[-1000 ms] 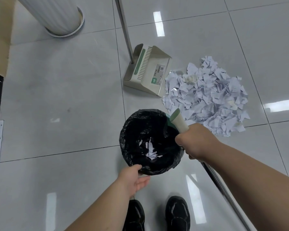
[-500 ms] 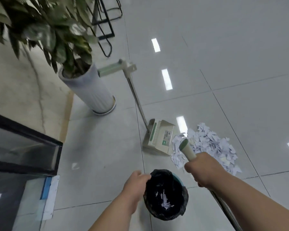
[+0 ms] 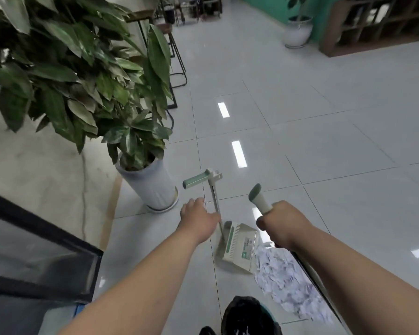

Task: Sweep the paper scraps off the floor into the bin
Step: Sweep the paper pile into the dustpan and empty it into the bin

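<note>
the grey glossy tiled floor (image 3: 336, 146) lies open ahead and to the right. on the left stands a white ribbed plant pot (image 3: 153, 189), its broad green leaves (image 3: 82, 68) overhanging, and a dark-framed glass panel (image 3: 41, 250) closes the lower left. the left grip (image 3: 198, 221) sits in the gap between the pot and the thin metal pole (image 3: 215, 199) of the cream-and-green upright dustpan (image 3: 237, 245), just beside the pole. the right grip (image 3: 283, 226) holds a pale broom handle (image 3: 260, 199) slanting over the pile of white paper scraps (image 3: 286, 284). the black-bagged round bin (image 3: 249, 313) stands near the pile.
</note>
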`<action>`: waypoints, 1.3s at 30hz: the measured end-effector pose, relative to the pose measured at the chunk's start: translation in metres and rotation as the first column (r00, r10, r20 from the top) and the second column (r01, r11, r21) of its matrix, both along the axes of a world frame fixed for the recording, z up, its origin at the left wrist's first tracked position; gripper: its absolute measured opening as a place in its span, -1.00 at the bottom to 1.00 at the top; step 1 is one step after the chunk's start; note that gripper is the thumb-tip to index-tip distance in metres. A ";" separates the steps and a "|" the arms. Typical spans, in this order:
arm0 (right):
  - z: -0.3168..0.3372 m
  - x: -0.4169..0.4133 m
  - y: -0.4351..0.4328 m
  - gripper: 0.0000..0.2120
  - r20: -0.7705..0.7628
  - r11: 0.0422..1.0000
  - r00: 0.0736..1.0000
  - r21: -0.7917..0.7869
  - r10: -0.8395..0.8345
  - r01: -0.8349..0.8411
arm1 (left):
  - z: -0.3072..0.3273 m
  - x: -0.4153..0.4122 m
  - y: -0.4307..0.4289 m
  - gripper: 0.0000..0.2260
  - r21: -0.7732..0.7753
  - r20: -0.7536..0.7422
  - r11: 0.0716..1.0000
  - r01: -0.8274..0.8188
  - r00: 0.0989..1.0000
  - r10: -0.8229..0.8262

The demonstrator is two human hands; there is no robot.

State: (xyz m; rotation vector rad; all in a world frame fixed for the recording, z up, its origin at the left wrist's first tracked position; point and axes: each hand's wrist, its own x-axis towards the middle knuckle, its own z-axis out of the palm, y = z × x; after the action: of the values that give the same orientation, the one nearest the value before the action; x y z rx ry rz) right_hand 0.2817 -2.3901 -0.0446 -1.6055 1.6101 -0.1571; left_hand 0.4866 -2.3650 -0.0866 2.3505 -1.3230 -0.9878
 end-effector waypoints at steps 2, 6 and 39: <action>0.000 0.021 -0.015 -0.76 -0.047 1.000 0.999 -0.015 0.010 -0.011 | -0.008 0.022 -0.023 -0.39 0.038 0.093 0.996 0.076 0.993 -0.079; -0.007 0.055 -0.043 -0.81 -0.079 0.998 0.995 0.014 -0.059 0.061 | -0.034 0.067 -0.077 -0.46 0.068 0.232 0.984 0.167 0.956 -0.179; 0.011 -0.123 -0.161 -0.80 0.026 0.972 0.971 -0.017 0.237 -0.236 | 0.012 -0.095 -0.029 -0.87 -0.054 0.396 0.948 -0.314 0.865 0.309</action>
State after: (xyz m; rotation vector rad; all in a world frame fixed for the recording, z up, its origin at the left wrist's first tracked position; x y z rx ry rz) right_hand 0.1591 -2.5515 -0.0337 -1.7833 1.3861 -0.0634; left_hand 0.3921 -2.3938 -0.0746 2.7621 -0.9987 -0.4321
